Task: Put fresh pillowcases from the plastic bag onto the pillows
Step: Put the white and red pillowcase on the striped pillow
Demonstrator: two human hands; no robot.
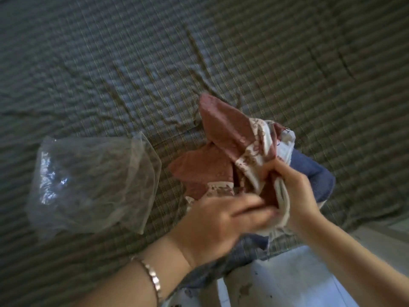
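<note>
A dusty-pink pillowcase (pixel 223 127) with a white floral border is bunched up over a blue pillow (pixel 309 171) at the near edge of the bed. My right hand (pixel 292 187) grips a gathered fold of the pillowcase's border. My left hand (pixel 221 220) reaches in from the left with blurred fingers extended against the same fabric; whether they pinch it is unclear. A second pink piece (pixel 199 167) lies underneath. The clear plastic bag (pixel 93 182) lies open and looks empty on the bed to the left.
A grey-green checked bedsheet (pixel 221 52) with creases covers the whole bed. The bed's edge runs along the lower right, with pale floor tiles (pixel 294 280) below it. A silver bracelet (pixel 152 275) sits on my left wrist.
</note>
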